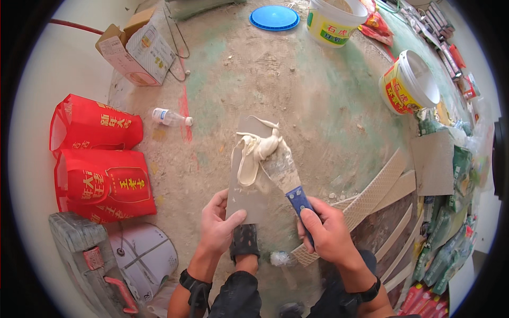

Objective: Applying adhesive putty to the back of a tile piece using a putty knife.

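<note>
My left hand (216, 229) is closed around the near end of a flat grey trowel blade (248, 205), its thumb lying over the face. A thick mound of off-white paste (261, 148) covers the far half of this blade. In my right hand (330, 229) is a putty knife (282, 169) by its blue riveted handle. The knife's blade is smeared with paste and meets the mound from the right. How the trowel's handle is gripped underneath stays hidden.
Two red bags (103, 183) and a plastic bottle (168, 117) lie on the dusty floor at left, below a cardboard box (139, 53). White buckets (421, 79) and a blue lid (274, 18) are farther off. Tile strips (374, 193) and green bags (442, 233) crowd the right.
</note>
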Action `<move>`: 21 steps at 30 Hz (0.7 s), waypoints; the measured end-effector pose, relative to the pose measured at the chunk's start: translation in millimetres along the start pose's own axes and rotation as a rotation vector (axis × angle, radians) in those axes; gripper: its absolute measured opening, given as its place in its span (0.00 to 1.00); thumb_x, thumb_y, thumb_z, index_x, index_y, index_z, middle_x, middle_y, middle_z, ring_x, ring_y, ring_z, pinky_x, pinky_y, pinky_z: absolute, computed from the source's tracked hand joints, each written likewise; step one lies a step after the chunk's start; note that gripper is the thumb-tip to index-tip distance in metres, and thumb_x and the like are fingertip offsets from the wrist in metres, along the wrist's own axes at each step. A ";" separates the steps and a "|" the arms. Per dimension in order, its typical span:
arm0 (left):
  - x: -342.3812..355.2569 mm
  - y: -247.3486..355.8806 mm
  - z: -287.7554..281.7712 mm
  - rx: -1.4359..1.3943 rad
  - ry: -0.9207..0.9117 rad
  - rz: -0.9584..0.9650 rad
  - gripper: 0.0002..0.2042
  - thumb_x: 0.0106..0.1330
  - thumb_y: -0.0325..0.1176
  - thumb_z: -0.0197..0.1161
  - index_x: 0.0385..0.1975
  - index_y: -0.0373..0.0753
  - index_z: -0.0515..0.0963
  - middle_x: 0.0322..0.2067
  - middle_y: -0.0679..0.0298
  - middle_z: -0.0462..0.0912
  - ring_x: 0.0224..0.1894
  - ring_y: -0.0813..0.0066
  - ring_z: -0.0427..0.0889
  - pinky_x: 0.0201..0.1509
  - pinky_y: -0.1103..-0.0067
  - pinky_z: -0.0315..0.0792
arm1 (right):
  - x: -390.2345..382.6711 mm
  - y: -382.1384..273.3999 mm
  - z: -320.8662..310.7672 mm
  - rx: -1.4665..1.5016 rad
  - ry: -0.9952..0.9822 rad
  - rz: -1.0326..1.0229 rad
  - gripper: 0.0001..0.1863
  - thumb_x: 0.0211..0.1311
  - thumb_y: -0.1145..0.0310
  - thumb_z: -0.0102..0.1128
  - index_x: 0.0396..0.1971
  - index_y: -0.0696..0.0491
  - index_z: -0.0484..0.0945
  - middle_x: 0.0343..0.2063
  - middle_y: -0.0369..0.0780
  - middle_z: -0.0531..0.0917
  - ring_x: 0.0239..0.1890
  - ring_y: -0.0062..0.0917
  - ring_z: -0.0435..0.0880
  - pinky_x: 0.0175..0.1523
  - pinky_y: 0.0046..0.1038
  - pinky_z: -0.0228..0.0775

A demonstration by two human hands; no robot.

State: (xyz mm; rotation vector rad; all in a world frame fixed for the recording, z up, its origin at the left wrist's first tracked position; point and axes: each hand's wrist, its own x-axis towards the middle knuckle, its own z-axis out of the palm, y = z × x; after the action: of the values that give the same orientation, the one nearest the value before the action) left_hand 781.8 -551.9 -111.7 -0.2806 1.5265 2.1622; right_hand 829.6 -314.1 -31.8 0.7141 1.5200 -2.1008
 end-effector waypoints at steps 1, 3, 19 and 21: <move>1.4 1.3 3.3 -0.010 0.000 -0.003 0.28 0.60 0.24 0.70 0.60 0.26 0.67 0.53 0.55 0.79 0.54 0.71 0.80 0.60 0.73 0.73 | -2.2 0.3 -1.2 -0.316 0.097 -0.252 0.16 0.74 0.67 0.52 0.55 0.58 0.76 0.22 0.39 0.75 0.17 0.20 0.75 0.21 0.25 0.65; 3.7 4.5 5.0 -0.017 0.003 -0.009 0.29 0.59 0.24 0.70 0.60 0.26 0.68 0.53 0.55 0.80 0.54 0.70 0.80 0.61 0.73 0.72 | -5.1 -3.1 -0.3 -0.630 0.190 -0.500 0.17 0.73 0.69 0.54 0.57 0.56 0.76 0.23 0.41 0.75 0.19 0.23 0.77 0.24 0.27 0.67; 8.2 23.5 3.9 -0.284 -0.003 -0.082 0.27 0.62 0.23 0.64 0.62 0.26 0.67 0.56 0.50 0.79 0.56 0.63 0.81 0.62 0.69 0.76 | -22.3 28.5 -6.2 -1.096 0.261 -0.717 0.27 0.54 0.73 0.67 0.57 0.48 0.80 0.29 0.39 0.72 0.22 0.30 0.77 0.24 0.33 0.70; 9.5 26.4 10.2 -0.337 -0.030 -0.106 0.27 0.63 0.24 0.63 0.63 0.25 0.66 0.56 0.49 0.79 0.57 0.62 0.81 0.62 0.68 0.76 | -1.5 41.4 -19.6 -1.151 0.250 -0.877 0.27 0.54 0.75 0.68 0.57 0.46 0.81 0.28 0.40 0.72 0.21 0.31 0.76 0.24 0.32 0.70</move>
State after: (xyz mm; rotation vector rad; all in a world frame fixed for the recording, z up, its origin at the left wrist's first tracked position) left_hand 761.7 -547.0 -90.2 -0.4277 1.0986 2.3191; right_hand 859.6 -307.4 -65.9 -0.1934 3.0748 -1.1021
